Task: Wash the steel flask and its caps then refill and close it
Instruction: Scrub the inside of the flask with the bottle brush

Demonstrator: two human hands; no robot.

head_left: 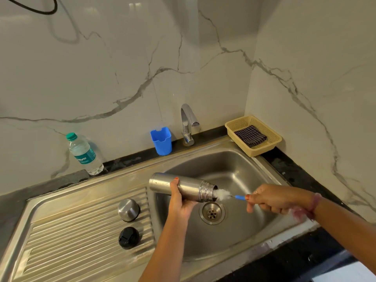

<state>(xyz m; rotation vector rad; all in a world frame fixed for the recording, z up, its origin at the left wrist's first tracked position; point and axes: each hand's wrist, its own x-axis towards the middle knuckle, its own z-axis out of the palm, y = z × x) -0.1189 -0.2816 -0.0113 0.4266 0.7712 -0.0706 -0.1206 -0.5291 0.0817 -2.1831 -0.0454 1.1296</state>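
Note:
My left hand grips the steel flask from below and holds it on its side over the sink basin, mouth pointing right. My right hand grips the blue handle of a bottle brush. Its white bristles sit at the flask's mouth, partly inside. The steel cap and the black inner cap stand on the ribbed drainboard to the left of the basin.
The tap stands behind the basin, with no water running. A blue plastic cup is beside it and a water bottle stands at the back left. A yellow basket with a checked cloth sits at the back right corner.

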